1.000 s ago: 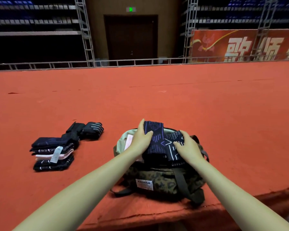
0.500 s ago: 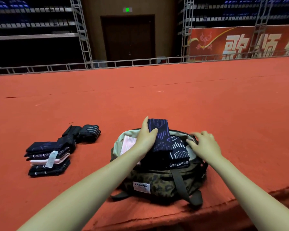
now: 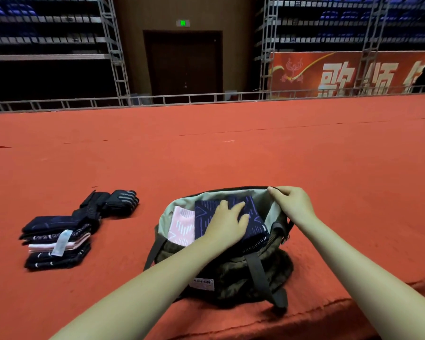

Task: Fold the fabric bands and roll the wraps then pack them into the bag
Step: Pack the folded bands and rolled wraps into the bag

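While the left hand point(image 3: 227, 223) presses flat, fingers spread, on the navy band point(image 3: 253, 217) inside the bag point(image 3: 231, 278) | right hand point(image 3: 292, 202) pinches the bag's far rim | remaining folded stack point(image 3: 57, 241) lies left on the counter point(image 3: 255, 155), nearer the left hand.

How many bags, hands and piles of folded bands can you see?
Bag: 1
Hands: 2, the left hand and the right hand
Pile of folded bands: 1
Total: 4
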### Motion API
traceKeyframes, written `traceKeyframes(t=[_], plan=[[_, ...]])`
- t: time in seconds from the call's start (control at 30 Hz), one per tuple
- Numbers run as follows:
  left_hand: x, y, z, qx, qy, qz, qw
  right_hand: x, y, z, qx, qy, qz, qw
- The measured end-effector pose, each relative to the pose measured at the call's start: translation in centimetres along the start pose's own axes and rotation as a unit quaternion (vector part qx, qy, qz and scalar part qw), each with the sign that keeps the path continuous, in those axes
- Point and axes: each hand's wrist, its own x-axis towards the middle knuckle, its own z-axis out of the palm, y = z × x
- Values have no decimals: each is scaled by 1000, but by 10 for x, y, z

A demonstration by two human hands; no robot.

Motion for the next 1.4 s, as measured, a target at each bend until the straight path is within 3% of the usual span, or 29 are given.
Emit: traceKeyframes(t=[0.1, 0.17, 0.27, 0.33, 0.5, 0.6, 0.7, 0.77, 0.87, 0.97, 1.17, 1.4], plan=[[4, 3, 6, 155, 21, 8, 988, -4, -2, 6, 10, 9, -10, 1000], [9, 3, 8, 195, 15, 6, 981, -6, 0, 10, 28, -5, -4, 1000], [12, 3, 17, 242, 16, -4, 970, -7, -12, 2, 170, -13, 51, 984], [13, 8, 22, 248, 15, -7, 969, -5, -26, -13, 205, -16, 56, 977], [18, -2, 6, 106, -24, 9, 994, -5, -29, -24, -57, -25, -37, 997], [7, -20, -15, -2, -29, 33, 999, -11, -8, -11, -113, -3, -27, 993], [-10, -36, -35, -7, -11, 55, 998, -16, 0, -1, -198, 11, -52, 979], [-20, -47, -51, -8, 21, 62, 998, -18, -10, 8, -247, 52, -106, 962], [-34, -70, -82, -16, 82, 63, 995, -33, -48, 31, -219, 83, -243, 941], [-47, -99, -115, -26, 139, 31, 989, -51, -86, 73, -148, -8, -305, 941], [-82, -199, -167, -5, 191, -100, 977, -73, -137, 178, -35, -165, -282, 944], [-98, -323, -222, 52, 167, -240, 955, -79, -170, 281, -33, -274, -225, 934]])
